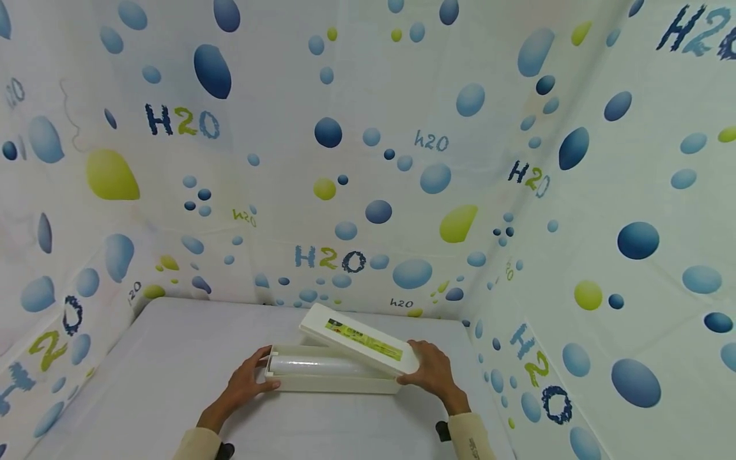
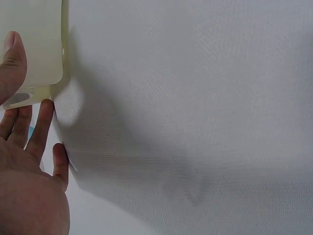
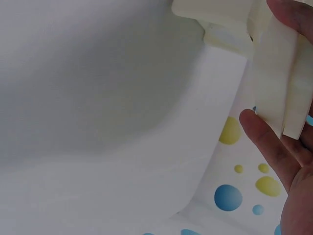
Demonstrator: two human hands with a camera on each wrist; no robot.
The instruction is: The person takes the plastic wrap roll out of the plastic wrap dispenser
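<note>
Gripping box (image 1: 333,384), roll (image 1: 322,365) inside, with fingers of left hand (image 1: 244,379); clasping tilted lid (image 1: 359,337) with those of right hand (image 1: 432,370).

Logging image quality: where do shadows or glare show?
Head view: faint glare on the shiny whitish cylindrical roll; left wrist: soft shadow on the white cloth tabletop beside the cream rectangular plastic box; right wrist: broad, diffuse shadow on that tabletop.

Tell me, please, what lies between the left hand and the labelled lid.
In the head view, the shiny roll, lying in the box, shows between left hand and lid.
</note>
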